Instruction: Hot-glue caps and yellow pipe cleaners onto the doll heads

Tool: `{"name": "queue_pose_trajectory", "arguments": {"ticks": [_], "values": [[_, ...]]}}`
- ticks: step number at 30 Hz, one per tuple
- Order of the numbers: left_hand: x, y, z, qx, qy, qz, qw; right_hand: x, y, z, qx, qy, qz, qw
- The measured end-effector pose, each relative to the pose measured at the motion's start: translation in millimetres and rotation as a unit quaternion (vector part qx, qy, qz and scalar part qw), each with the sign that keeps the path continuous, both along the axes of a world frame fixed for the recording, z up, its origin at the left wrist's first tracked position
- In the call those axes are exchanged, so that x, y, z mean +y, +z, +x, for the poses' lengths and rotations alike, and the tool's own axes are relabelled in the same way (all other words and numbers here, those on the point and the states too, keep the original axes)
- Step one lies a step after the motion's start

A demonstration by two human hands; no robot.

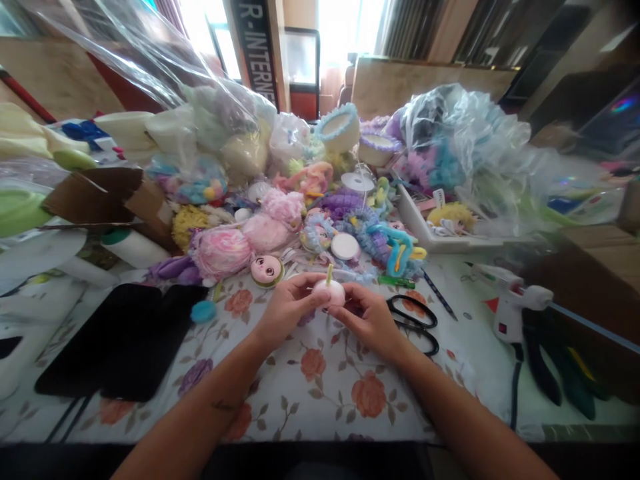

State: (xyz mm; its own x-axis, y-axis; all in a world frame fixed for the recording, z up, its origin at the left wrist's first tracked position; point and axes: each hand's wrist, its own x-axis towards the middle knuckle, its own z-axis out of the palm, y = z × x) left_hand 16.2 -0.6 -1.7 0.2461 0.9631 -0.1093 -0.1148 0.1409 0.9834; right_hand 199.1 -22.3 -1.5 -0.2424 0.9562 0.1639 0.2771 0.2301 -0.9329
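Between both hands, above the flowered cloth, is a small pale pink round piece (330, 291) with a yellowish stub standing up from its top. My left hand (293, 303) pinches it from the left, thumb across its front. From the right, the closed fingers of my right hand (367, 317) press against its lower side. The underside of the piece is hidden by the fingers. Just beyond my left hand lies a doll head (267, 269) with large painted eyes, facing up. Black-handled scissors (417, 305) lie right of my right hand, their blades hidden behind it.
Yarn, plush pieces and doll parts (280, 227) are heaped at the back. A glue gun (517, 303) and dark-handled pliers (543, 363) lie at right. At left are a black tablet-like slab (120, 340) and a blue lid (203, 311). A white tray (425, 237) stands back right.
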Motion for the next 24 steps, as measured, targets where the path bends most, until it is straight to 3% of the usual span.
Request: {"name": "queue_pose_trajectory", "arguments": {"ticks": [9,15,20,24], "values": [[-4.9,2.9,0.1,-0.001,0.009,0.002,1.0,-6.1,-4.5,-2.8,0.016,0.006,0.0,1.0],[-6.2,8.1,1.7,0.025,0.032,0.023,0.999,-4.7,-6.1,-5.1,0.054,0.024,-0.044,0.997],[-9.8,16.8,0.8,0.107,0.022,0.103,0.989,-6.7,-7.6,-9.7,0.089,0.001,-0.065,0.994],[-1.4,32.8,-11.9,0.177,0.003,0.196,0.964,-6.6,-7.4,-14.8,0.155,0.005,-0.133,0.979]]}}
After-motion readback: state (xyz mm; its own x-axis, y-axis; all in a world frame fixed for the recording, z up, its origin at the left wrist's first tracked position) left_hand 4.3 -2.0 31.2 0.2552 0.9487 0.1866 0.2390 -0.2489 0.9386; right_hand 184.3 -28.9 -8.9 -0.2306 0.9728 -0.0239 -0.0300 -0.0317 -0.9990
